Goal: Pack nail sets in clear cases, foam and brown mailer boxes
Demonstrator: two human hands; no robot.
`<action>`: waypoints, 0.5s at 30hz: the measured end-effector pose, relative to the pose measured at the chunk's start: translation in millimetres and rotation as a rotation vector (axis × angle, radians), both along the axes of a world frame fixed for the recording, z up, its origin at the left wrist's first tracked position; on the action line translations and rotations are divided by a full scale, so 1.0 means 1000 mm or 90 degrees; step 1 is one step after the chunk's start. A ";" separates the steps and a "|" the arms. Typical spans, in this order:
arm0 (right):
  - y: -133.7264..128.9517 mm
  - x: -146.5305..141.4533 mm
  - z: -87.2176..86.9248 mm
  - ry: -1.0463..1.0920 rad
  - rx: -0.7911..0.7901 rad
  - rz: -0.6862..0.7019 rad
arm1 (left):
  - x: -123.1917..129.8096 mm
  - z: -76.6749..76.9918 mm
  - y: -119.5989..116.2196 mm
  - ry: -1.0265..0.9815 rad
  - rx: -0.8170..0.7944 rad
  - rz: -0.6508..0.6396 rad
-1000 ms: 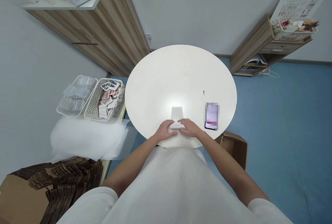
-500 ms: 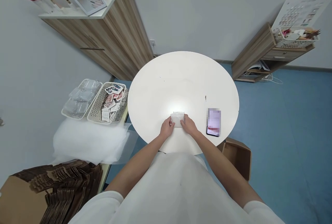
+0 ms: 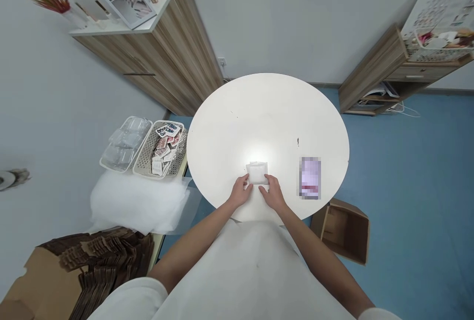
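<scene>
Head view: soft-looking white rectangular packet (image 3: 257, 173), longer a second ago, lies folded toward the white oval worktop's (image 3: 266, 107) near edge, left hand (image 3: 240, 192) and right hand (image 3: 273, 193) fingers half open beside it, clasping nothing, folding apparently advanced.

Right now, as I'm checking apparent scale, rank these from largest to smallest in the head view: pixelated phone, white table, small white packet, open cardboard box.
1. White table
2. Open cardboard box
3. Pixelated phone
4. Small white packet

This ranks apparent size only; distances from the camera may differ.
</scene>
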State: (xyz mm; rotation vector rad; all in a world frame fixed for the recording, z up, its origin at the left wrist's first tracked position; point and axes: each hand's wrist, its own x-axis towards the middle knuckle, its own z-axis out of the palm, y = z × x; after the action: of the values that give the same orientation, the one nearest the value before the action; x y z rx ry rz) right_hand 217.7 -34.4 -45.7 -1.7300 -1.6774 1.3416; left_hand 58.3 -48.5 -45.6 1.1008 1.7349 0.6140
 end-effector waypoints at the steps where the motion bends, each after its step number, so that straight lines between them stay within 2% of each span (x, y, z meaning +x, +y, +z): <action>1: 0.001 0.000 -0.001 0.013 -0.014 -0.011 | 0.000 0.000 -0.001 -0.008 -0.003 -0.001; 6: 0.011 -0.006 0.003 0.057 -0.102 -0.064 | -0.001 -0.001 0.000 -0.056 -0.023 0.022; 9: 0.019 -0.022 0.006 0.059 -0.136 -0.061 | -0.011 -0.001 0.003 -0.058 -0.021 0.054; 12: 0.028 -0.052 0.006 0.075 -0.139 -0.031 | -0.036 -0.001 0.007 -0.030 -0.002 0.108; 15: 0.039 -0.090 0.005 0.104 -0.143 0.013 | -0.072 -0.001 0.013 -0.005 0.015 0.156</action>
State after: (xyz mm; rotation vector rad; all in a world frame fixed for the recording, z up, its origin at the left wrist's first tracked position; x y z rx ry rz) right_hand 127.4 4.4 -40.9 -1.6710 -1.5078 1.6874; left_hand -14.1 -35.3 -46.9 0.9065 1.8761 0.7899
